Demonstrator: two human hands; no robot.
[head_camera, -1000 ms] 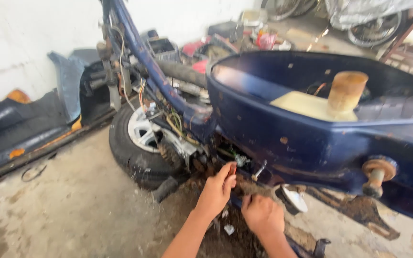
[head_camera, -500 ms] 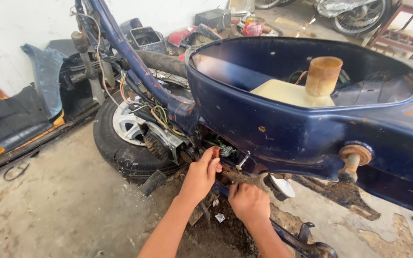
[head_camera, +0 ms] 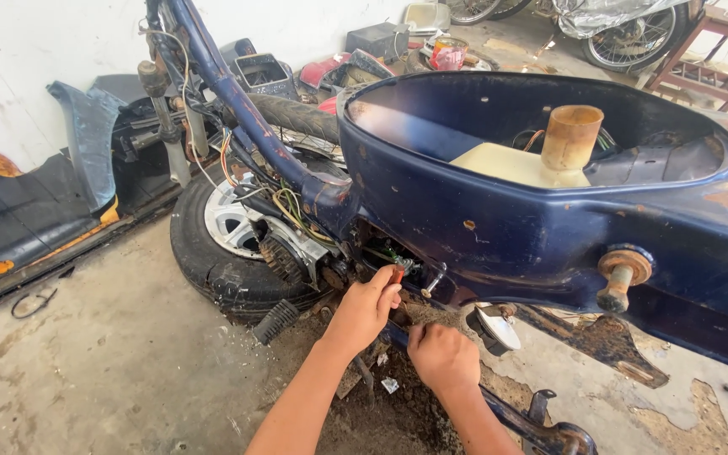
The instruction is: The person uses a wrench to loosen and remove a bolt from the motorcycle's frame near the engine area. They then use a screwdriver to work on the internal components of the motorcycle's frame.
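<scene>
The person is working at the engine area under the dark blue scooter body [head_camera: 549, 236], the step seemingly loosening or fitting a small part: the left hand [head_camera: 364, 312] pinches a small red piece [head_camera: 397, 275] just below the body's lower edge, while the right hand [head_camera: 441, 358] is fisted around a dark bar [head_camera: 507, 413] lower down. The next move likely calls for steady fingertip control. Inside the body's open tub sit a cream tank [head_camera: 511, 164] with a rusty filler neck [head_camera: 570, 136] and some wires

Black tyre [head_camera: 212, 270], grey fairing panels [head_camera: 86, 135], wooden stool [head_camera: 709, 59].
</scene>
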